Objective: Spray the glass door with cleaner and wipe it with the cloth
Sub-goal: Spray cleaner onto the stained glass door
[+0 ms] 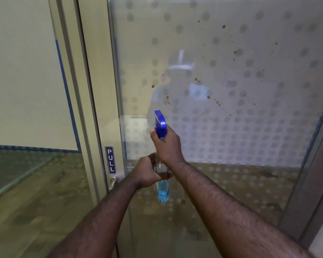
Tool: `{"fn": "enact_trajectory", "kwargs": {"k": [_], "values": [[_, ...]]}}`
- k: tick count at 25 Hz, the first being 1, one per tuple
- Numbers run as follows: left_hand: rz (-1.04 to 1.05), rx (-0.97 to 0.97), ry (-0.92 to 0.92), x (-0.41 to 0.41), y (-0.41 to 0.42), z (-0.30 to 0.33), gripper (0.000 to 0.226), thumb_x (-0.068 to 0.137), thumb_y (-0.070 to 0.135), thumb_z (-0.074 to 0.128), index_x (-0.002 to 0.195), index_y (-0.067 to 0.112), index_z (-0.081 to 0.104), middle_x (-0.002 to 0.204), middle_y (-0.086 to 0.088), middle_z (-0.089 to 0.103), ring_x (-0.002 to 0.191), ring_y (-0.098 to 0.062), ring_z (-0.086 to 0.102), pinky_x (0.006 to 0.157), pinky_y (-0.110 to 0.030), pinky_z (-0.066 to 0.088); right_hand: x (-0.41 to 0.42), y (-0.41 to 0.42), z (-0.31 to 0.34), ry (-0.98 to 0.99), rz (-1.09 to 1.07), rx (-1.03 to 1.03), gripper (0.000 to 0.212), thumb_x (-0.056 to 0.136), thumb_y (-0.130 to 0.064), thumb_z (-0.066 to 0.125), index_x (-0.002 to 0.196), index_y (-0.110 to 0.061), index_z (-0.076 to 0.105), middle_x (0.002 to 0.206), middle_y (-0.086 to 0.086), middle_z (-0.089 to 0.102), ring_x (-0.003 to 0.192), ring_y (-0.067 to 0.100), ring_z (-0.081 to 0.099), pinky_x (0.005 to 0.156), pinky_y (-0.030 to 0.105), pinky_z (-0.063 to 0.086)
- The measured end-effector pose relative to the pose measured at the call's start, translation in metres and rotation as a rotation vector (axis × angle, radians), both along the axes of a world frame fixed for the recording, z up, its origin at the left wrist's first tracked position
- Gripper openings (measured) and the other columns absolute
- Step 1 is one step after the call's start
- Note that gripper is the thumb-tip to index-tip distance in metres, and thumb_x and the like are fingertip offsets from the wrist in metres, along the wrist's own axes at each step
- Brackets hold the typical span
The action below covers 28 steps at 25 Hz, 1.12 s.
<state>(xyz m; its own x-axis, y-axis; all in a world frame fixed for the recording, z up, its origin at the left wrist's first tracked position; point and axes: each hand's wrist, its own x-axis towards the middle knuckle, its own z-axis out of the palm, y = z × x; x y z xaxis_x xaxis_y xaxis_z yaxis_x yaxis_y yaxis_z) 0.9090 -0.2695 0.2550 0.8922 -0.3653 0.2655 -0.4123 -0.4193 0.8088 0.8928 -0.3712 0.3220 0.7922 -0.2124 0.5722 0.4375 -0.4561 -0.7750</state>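
Observation:
A glass door [250,127] with a frosted dot pattern fills the right of the view, and brown splatter spots [209,97] are scattered over its upper middle. In front of it I hold a clear spray bottle [162,190] with blue liquid in its lower part and a blue trigger head [159,121] pointing up toward the glass. My right hand [167,146] grips the bottle's neck just under the head. Around the bottle's body my left hand [147,174] is closed. No cloth is in view.
A beige door frame [93,90] runs down the left of the glass, bearing a blue PULL sign [110,160] and a metal handle [113,181] below it. Left of the frame is another glass panel [26,71]. A metal post [309,174] borders the right side.

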Motion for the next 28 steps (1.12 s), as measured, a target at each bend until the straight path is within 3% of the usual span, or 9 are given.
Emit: {"fn": "enact_trajectory", "kwargs": {"k": [6,11,14,18,21,23,26,28], "values": [[-0.011,0.003,0.000,-0.008,0.017,-0.003,0.053,0.070,0.024,0.089,0.115,0.020,0.062,0.105,0.012,0.071,0.097,0.000,0.069,0.082,-0.024,0.058,-0.008,0.017,-0.004,-0.007,0.043,-0.017,0.015,0.089,-0.040,0.058,0.080,-0.037,0.047,0.074,-0.014,0.054,0.074,0.011,0.054,0.088,0.053,0.049],[0.053,0.046,0.020,-0.025,0.042,-0.029,0.052,0.069,0.028,0.088,0.113,0.022,0.061,0.103,0.010,0.071,0.096,-0.003,0.069,0.081,-0.025,0.058,-0.029,0.033,-0.034,0.003,0.078,-0.011,0.014,0.089,-0.037,0.060,0.081,-0.034,0.050,0.071,-0.014,0.054,0.067,0.002,0.051,0.069,0.029,0.046],[0.126,0.007,0.048,-0.047,0.062,-0.049,0.046,0.068,0.026,0.089,0.107,0.027,0.064,0.094,0.014,0.073,0.088,0.004,0.069,0.074,-0.018,0.057,-0.047,0.051,-0.057,0.049,0.092,-0.071,0.015,0.089,-0.046,0.057,0.093,-0.032,0.053,0.086,-0.014,0.058,0.079,0.004,0.056,0.076,0.031,0.049],[0.292,-0.092,0.141,-0.082,0.097,-0.082,0.046,0.065,0.011,0.091,0.106,0.014,0.070,0.088,0.015,0.075,0.080,0.010,0.069,0.069,-0.012,0.050,-0.079,0.076,-0.093,0.071,0.154,-0.209,0.031,0.083,-0.053,0.060,0.104,-0.032,0.053,0.104,-0.012,0.055,0.091,0.008,0.056,0.075,0.031,0.050],[0.452,-0.057,0.144,-0.117,0.118,-0.102,0.057,0.058,0.027,0.087,0.109,0.011,0.070,0.095,0.013,0.075,0.083,0.016,0.066,0.072,-0.010,0.048,-0.095,0.096,-0.112,0.099,0.254,-0.225,0.028,0.080,-0.046,0.067,0.096,-0.025,0.058,0.093,-0.009,0.054,0.082,0.010,0.054,0.070,0.032,0.049],[0.581,-0.044,0.167,-0.144,0.129,-0.115,0.055,0.060,0.026,0.087,0.111,0.015,0.068,0.096,0.012,0.074,0.081,0.019,0.063,0.069,-0.005,0.046,-0.107,0.111,-0.123,0.119,0.349,-0.238,0.025,0.081,-0.044,0.067,0.090,-0.023,0.057,0.087,-0.007,0.054,0.078,0.013,0.055,0.068,0.036,0.049],[0.782,0.004,0.165,-0.189,0.143,-0.133,0.054,0.063,0.037,0.085,0.110,0.017,0.068,0.095,0.008,0.075,0.085,0.000,0.070,0.067,-0.012,0.047,-0.132,0.131,-0.139,0.125,0.514,-0.264,0.024,0.083,-0.041,0.066,0.091,-0.020,0.056,0.087,-0.006,0.052,0.080,0.016,0.056,0.069,0.035,0.048],[0.897,0.011,0.164,-0.224,0.151,-0.139,0.059,0.059,0.047,0.082,0.109,0.020,0.066,0.096,0.010,0.073,0.085,-0.001,0.068,0.071,-0.019,0.052,-0.152,0.146,-0.150,0.146,0.625,-0.257,0.024,0.083,-0.040,0.066,0.090,-0.019,0.057,0.086,-0.006,0.053,0.079,0.016,0.057,0.069,0.036,0.049]]}}
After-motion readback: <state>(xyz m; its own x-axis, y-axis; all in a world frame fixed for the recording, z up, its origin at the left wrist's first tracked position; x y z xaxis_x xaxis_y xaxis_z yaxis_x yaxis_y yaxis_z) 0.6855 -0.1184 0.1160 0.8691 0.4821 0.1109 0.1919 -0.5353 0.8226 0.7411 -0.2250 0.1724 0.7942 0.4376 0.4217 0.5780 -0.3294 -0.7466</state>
